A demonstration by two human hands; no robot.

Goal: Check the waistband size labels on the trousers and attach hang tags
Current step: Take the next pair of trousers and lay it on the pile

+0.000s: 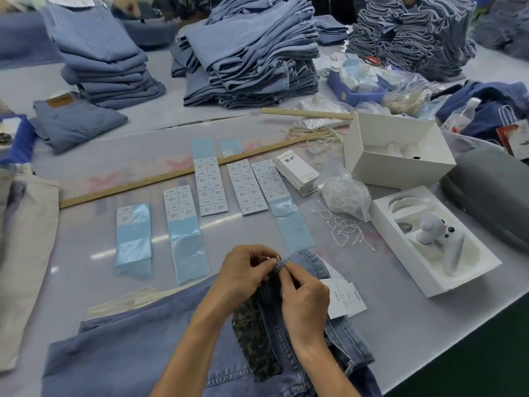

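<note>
Trousers (pixel 137 339) at the tabletop's near edge (cut off below); left hand (pixel 243 272) and right hand (pixel 305 299) both pinch the belt loop (pixel 282 265), fingertips hiding whatever's between them.

We've one view only: head cam, wide-angle, looking fwd and down over the desk (pixel 86 253). Hands sit close at bottom centre; stacked jeans (pixel 252 61) lie far back.
</note>
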